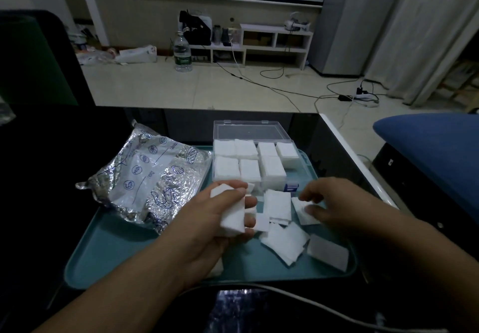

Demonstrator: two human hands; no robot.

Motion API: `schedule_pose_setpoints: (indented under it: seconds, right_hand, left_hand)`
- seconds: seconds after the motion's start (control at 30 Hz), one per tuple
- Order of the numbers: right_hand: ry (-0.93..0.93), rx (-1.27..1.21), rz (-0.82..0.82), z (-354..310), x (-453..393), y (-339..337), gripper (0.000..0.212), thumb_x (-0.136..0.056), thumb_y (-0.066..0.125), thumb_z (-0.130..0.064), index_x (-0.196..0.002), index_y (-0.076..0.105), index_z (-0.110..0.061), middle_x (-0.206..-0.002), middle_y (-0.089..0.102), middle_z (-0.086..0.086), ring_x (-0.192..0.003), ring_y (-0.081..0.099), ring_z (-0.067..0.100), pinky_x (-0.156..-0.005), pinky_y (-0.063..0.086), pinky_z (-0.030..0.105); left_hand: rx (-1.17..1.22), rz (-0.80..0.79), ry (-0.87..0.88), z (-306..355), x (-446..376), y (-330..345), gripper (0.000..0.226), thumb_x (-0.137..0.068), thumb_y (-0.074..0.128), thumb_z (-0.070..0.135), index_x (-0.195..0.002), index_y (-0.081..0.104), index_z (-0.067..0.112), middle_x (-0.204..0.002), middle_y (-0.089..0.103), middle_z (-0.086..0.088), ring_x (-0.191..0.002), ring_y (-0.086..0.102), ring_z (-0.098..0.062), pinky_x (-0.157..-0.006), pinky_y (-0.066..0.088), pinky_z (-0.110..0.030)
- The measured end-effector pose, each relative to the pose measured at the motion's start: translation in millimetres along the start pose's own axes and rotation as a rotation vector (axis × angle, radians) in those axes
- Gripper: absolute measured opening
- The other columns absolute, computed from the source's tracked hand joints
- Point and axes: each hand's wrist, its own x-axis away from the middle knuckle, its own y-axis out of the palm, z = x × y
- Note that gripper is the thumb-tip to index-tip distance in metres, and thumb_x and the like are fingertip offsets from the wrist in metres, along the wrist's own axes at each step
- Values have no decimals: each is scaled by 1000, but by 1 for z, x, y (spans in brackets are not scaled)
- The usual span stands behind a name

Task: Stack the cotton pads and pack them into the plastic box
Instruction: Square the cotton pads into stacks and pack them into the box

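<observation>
Your left hand: fingers curled round a stack of cotton pads, thumb on top.
Plastic box: open, pads inside, far end of tray.
Your right hand: thumb and fingertips pinching a loose pad on the tray.

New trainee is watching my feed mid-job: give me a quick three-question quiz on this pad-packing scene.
1. True or false: the left hand holds a stack of cotton pads.
2. What is the right hand pinching?
3. Where does the plastic box sit: A) on the floor, B) on the teal tray, C) on the foil bag?

Key: 1 true; 2 a loose pad on the tray; 3 B.
</observation>
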Motion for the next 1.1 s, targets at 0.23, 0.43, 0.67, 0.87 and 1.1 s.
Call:
schedule_pose_setpoints:
  seconds: [0.23,0.43,0.67,0.87,1.1]
  right_hand:
    - [83,222,-50,-2,-18,18,54,-88,66,-30,-139,47,-27,-140,46,0,-126,45,21,-104,38,33]
    - [186,132,-80,-5,-20,17,55,-82,73,-26,-132,50,-24,-130,54,2,-113,53,20,-92,46,29]
    - [122,-229,28,1,-11,-4,5,-93,62,-23,-90,65,-26,-95,67,-1,-84,63,9,-70,52,22]
    - [-140,-922,76,-31,28,-32,27,-64,76,-20,-89,71,-12,-84,75,6,-74,68,15,-67,50,26]
    - [-159,-1083,88,-62,16,7,15,-83,70,-5,-97,71,-1,-92,76,8,-83,72,12,-70,55,18]
  left_hand:
    - [91,-8,-104,4,2,1,38,-94,51,38,-101,63,3,-78,65,-18,-52,55,-25,-49,51,-31]
    - [112,-48,-76,5,0,-2,40,-98,44,36,-106,62,2,-79,67,-18,-53,58,-26,-48,53,-33]
    - [86,-54,-56,2,0,-3,42,-96,45,39,-109,63,4,-81,70,-17,-58,63,-27,-51,54,-35]
    - [41,-44,-52,1,0,0,39,-96,45,38,-108,64,6,-86,69,-17,-62,64,-28,-53,55,-35]
    - [23,-124,-45,-1,4,4,37,-91,49,35,-114,64,10,-92,73,-20,-69,71,-32,-60,61,-40]
